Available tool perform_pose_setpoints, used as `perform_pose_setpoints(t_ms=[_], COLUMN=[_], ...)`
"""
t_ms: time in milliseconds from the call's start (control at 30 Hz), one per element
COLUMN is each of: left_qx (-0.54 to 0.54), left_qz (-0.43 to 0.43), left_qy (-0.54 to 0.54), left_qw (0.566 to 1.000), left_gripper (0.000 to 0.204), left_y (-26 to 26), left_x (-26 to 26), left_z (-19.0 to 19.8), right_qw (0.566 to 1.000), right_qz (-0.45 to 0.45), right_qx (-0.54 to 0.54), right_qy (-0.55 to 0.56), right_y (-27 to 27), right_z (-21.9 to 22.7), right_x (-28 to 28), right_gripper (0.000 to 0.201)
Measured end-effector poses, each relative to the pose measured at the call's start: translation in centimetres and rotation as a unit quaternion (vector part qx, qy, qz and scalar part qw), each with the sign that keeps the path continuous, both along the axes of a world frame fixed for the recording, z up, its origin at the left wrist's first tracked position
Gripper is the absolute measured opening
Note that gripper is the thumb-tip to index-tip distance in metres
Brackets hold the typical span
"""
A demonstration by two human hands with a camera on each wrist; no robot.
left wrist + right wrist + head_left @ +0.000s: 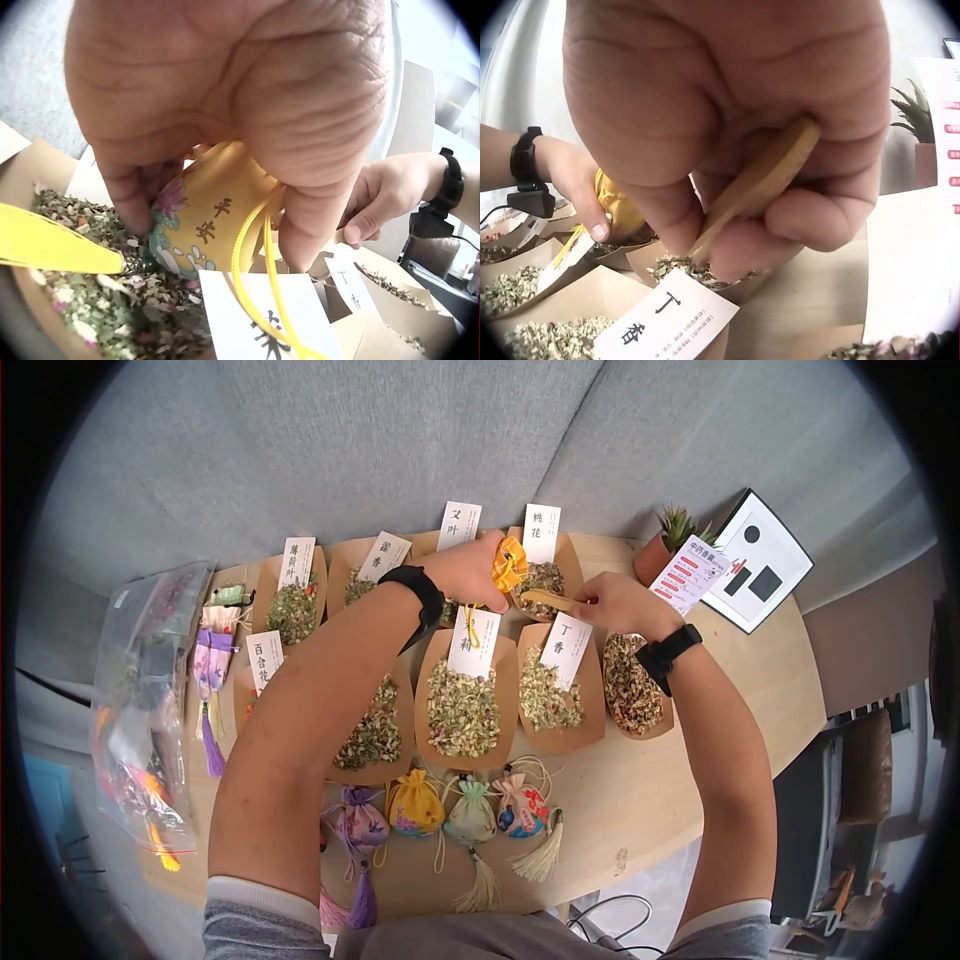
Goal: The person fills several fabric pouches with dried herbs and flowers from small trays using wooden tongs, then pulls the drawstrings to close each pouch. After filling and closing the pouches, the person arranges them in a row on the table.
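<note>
My left hand (468, 572) grips a yellow drawstring sachet pouch (509, 564) over the back row of trays. In the left wrist view the pouch (217, 210) shows a printed pink lotus, with its yellow cord (251, 262) hanging over a white label card. My right hand (628, 606) pinches the handle of a wooden spoon (548, 599). The spoon's bowl end points left, over the dried herbs (541, 578) in the back right paper tray (571, 565), close below the pouch. In the right wrist view the spoon's handle (769, 169) lies across the fingers.
Paper trays of dried herbs with label cards stand in two rows, including one front tray (426, 695). Several finished-looking pouches with tassels, one yellow (416, 805), lie nearer me. A plastic bag (140, 710) is at left; a potted plant (655, 558) and framed picture (765, 560) stand at right.
</note>
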State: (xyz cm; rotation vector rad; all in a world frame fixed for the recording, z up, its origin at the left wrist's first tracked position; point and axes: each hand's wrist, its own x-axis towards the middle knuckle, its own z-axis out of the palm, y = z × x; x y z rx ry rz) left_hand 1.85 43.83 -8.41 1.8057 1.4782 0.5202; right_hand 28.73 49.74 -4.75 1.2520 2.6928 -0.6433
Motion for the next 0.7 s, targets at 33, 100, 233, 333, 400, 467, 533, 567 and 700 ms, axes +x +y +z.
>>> perform_pose_setpoints(t_ms=[33,100,233,333,400,467,533,567,700], left_qx=[0.002,0.0,-0.009,0.004,0.0,-0.003,-0.004,-0.003,0.0], left_qz=[0.001,-0.004,-0.01,0.0,0.003,0.006,0.004,0.003,0.002], left_qy=[-0.004,0.002,0.013,-0.005,0.005,0.013,0.017,0.016,0.0], left_qw=[1.0,1.0,1.0,1.0,1.0,1.0,1.0,1.0,1.0], left_gripper=[0.103,0.104,0.106,0.098,0.098,0.099,0.101,0.101,0.103], left_y=[-0.1,0.0,-0.1,-0.2,0.0,0.2,0.3,0.3,0.2], left_x=[0.0,0.0,0.1,0.2,0.2,0.2,0.3,0.3,0.4], left_z=[0.1,0.1,0.5,0.3,0.1,0.0,0.0,-0.1,0.1], right_qw=[1.0,0.999,0.997,0.993,0.994,0.995,0.989,0.989,0.991], right_qz=[0.013,0.014,0.022,0.039,0.025,0.011,0.016,0.016,-0.006], right_qx=[0.022,0.039,0.079,0.107,0.102,0.097,0.134,0.134,0.122], right_qy=[0.003,0.003,0.004,0.014,0.024,0.032,0.065,0.064,0.057], right_y=[-0.3,-0.7,-1.1,-1.3,-1.3,-1.1,-0.7,-0.9,-1.5], right_z=[0.0,-0.2,-0.4,-0.1,0.8,1.7,2.5,3.4,6.7], right_x=[0.0,0.0,-0.3,-0.2,0.1,0.7,1.3,1.2,0.2], right_gripper=[0.029,0.028,0.025,0.024,0.023,0.023,0.023,0.023,0.024])
